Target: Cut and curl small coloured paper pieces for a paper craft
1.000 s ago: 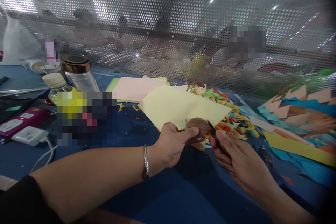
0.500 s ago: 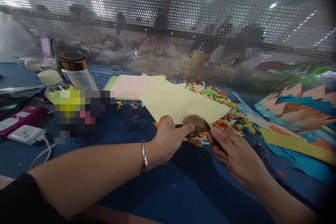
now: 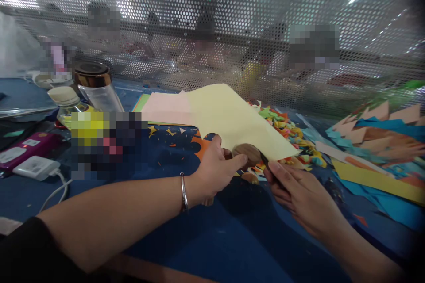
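Observation:
My left hand [image 3: 217,163] is closed at the near edge of a pale yellow paper sheet [image 3: 229,110], its thumb pressing a round brown wood-look disc [image 3: 247,154] against it. Orange paper [image 3: 200,147] with curved cut-outs shows beneath the sheet by my fingers. My right hand [image 3: 295,190] is closed around a slim dark tool [image 3: 264,160]. Its tip meets the right side of the disc, at the paper's edge. Most of the tool is hidden in my fingers, so its exact kind is unclear.
Colourful paper scraps [image 3: 285,128] are heaped behind the sheet. A paper stack [image 3: 166,108] lies left, cut pointed papers [image 3: 381,128] right. Bottles, including a lidded one [image 3: 93,75], and a white charger [image 3: 36,168] stand or lie left. A perforated metal screen [image 3: 232,17] rises behind.
The yellow sheet has turned and its far side has lifted, exposing more orange paper at the left. Both hands have shifted slightly; each keeps its hold.

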A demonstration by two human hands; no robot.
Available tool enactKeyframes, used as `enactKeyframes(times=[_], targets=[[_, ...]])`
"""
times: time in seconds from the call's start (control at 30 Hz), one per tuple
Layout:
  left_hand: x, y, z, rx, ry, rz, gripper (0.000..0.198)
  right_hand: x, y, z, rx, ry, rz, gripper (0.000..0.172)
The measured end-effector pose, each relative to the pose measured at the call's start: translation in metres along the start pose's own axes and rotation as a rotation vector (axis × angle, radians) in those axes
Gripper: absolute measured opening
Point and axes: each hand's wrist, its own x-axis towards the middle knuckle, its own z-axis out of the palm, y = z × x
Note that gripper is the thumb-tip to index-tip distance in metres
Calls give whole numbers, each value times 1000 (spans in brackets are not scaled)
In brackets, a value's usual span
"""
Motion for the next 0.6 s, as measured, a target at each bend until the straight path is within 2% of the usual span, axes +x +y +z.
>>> enactKeyframes(times=[0.33,0.6], targets=[[-4,4,3,22,-57,25,44,-1,4,-2,12,-25,30,64],[0,-4,2,12,-103,47,40,-3,2,1,33,2,18,64]])
